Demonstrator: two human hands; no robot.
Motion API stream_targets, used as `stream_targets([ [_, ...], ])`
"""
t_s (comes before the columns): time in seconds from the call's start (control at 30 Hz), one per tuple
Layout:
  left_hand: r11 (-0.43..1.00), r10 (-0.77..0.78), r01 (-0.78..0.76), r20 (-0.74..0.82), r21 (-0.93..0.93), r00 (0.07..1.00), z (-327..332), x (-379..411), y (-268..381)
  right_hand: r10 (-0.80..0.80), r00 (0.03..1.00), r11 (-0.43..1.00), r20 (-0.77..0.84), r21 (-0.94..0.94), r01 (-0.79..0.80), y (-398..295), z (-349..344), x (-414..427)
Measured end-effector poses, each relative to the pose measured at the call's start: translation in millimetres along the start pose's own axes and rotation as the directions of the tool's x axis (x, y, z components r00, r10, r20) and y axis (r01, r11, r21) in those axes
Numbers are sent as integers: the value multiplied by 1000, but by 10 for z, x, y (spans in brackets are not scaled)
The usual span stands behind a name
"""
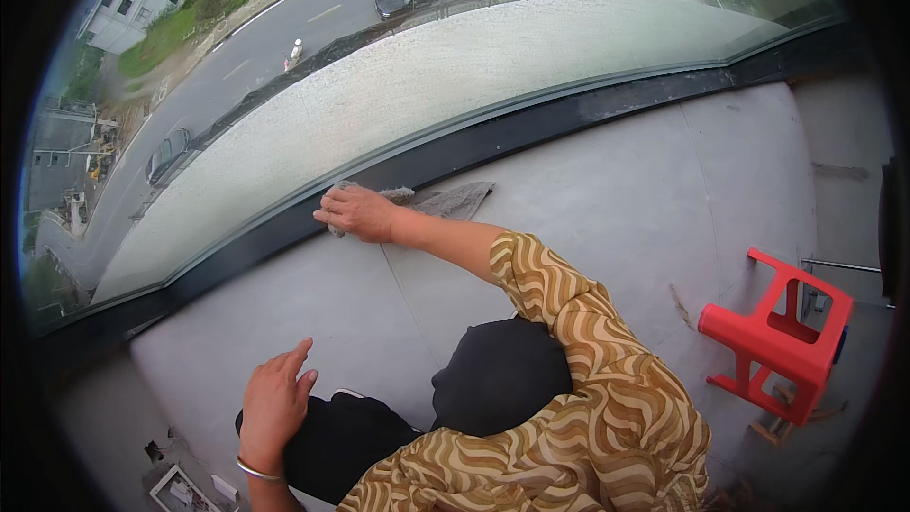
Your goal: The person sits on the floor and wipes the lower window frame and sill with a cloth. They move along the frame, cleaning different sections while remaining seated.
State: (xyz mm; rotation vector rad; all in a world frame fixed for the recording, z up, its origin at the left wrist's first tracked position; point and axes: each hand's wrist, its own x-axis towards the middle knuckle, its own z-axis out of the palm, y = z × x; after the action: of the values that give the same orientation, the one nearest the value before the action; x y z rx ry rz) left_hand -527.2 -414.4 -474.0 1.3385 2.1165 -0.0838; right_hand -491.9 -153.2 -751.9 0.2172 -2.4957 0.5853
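My right hand (357, 213) presses a grey cloth (396, 194) against the dark metal bottom rail (490, 146) of a window. The cloth shows around its fingertips and behind the wrist; a flat grey piece (458, 200), perhaps part of the same cloth, lies behind the forearm on the grey tiles. Lower left, my left hand (274, 398) hangs above my black-trousered leg (348, 441). It holds nothing, its thumb stands apart from the fingers, and a silver bangle circles the wrist. How the cloth is gripped under my right palm is hidden.
A red plastic stool (775, 331) is at the right. Lower left, a white frame (181, 491) holds small bits beside a dark hole (153, 450) in the surface. Beyond the glass (441, 85) lie a pale ledge and a road with vehicles.
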Motion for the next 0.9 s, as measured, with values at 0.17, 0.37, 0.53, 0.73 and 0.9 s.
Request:
stream_targets([
  [0.17,998,-63,63,43,1,997,19,187,-99,185,980,982,-75,-14,-187,493,-527,-675],
  [0.37,993,-116,120,136,-20,984,90,452,-206,433,848,781,-305,-343,-522,1292,-2073,-2095],
  [0.53,987,-160,162,160,-3,974,170,625,-287,747,401,336,-530,-219,-916,1474,-2690,-2724],
  [0.73,989,-85,104,169,-104,982,260,1025,-98,867,-261,277,-424,847,-453,865,-2646,-2588],
  [0.9,962,272,-272,18,18,962,531,1876,639,723,127,541,-679,443,-715,515,-2145,-1795],
])
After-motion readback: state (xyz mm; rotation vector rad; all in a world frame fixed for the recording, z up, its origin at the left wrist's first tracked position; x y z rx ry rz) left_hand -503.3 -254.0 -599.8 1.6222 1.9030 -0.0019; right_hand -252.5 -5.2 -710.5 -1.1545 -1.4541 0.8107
